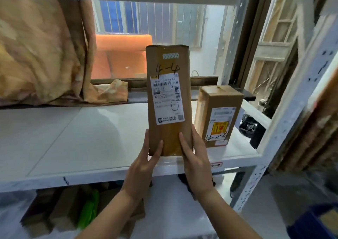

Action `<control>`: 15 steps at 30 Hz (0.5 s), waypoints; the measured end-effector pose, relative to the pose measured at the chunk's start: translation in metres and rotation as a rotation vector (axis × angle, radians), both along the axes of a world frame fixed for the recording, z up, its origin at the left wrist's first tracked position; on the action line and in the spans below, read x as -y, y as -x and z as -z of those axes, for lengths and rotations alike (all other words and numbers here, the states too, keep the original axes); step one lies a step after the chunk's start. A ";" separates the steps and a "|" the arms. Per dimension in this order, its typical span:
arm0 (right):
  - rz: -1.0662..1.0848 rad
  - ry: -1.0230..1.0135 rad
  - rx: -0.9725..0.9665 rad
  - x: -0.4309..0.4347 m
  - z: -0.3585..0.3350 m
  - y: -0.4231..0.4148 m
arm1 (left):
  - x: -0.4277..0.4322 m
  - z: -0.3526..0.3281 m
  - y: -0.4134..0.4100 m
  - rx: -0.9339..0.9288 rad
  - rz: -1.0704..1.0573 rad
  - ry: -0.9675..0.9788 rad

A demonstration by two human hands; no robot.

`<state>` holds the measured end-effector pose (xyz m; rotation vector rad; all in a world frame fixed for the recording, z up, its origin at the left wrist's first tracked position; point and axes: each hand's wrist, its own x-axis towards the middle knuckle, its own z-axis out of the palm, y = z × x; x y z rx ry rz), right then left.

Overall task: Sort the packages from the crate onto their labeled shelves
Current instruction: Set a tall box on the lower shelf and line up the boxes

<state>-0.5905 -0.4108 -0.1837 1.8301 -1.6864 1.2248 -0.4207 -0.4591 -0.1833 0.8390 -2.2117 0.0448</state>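
Head view. White metal shelving, window behind; white shelf board (73, 138) mid-frame. Tall cardboard package (168, 99) upright over shelf front edge, shipping label and handwritten "4-4" facing camera: keeps mark readable for matching. Left hand (142, 165) and right hand (195, 158) clasp lower end from either side, thumbs on front face: two-sided grip steadies tall, narrow load. Smaller box (217, 116), also marked "4-4", stands just beside on right: judged correct shelf. Package base touching board: cannot tell.

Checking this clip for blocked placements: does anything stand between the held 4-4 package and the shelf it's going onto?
Nothing visible does. The left hand and right hand hold the tall package at the front edge of the shelf; the smaller box stands apart to its right.
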 end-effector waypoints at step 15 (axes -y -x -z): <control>0.011 -0.081 0.045 0.036 0.035 -0.004 | 0.040 0.028 0.007 0.048 -0.001 0.013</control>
